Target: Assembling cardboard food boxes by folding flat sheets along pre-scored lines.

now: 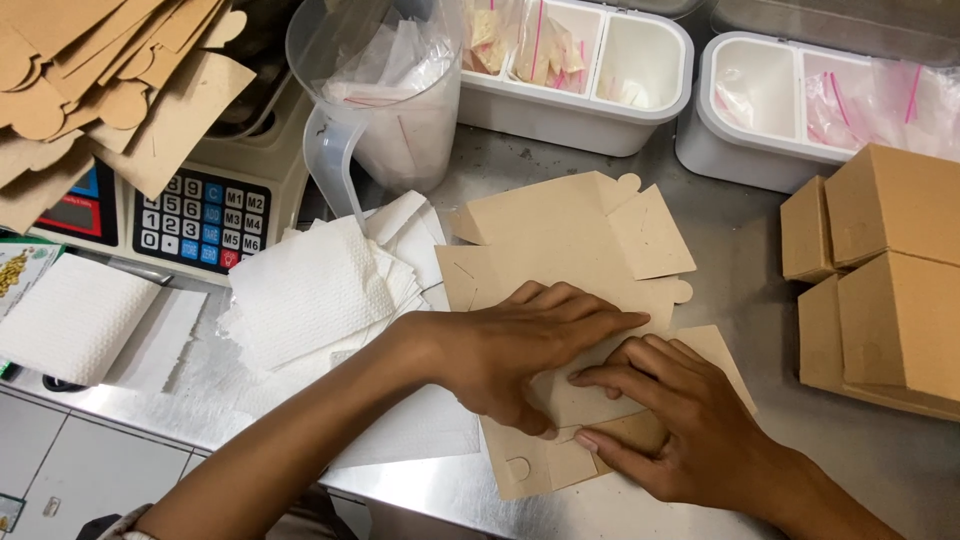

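Flat brown cardboard box blank (570, 250) lying on the steel counter (740, 290) near its front edge. The left hand (520, 350) lies flat and open across the blank, apparently to pin it; the right hand (680, 430), fingers extended, presses a lower flap along its crease, grasping nothing. A stack of white paper napkins (310, 290) sits just left; folded boxes (880, 270) stand at right, spare blanks (100, 80) on the scale (200, 215).

So the scratched stainless steel tabletop (760, 270) carries a flat unfolded brown cardboard box blank (560, 250), a stack of white paper napkins (310, 290), a clear plastic jug (385, 95), two white divided plastic bins (590, 115), folded brown cardboard boxes (880, 270) and a weighing scale with keypad (200, 215).
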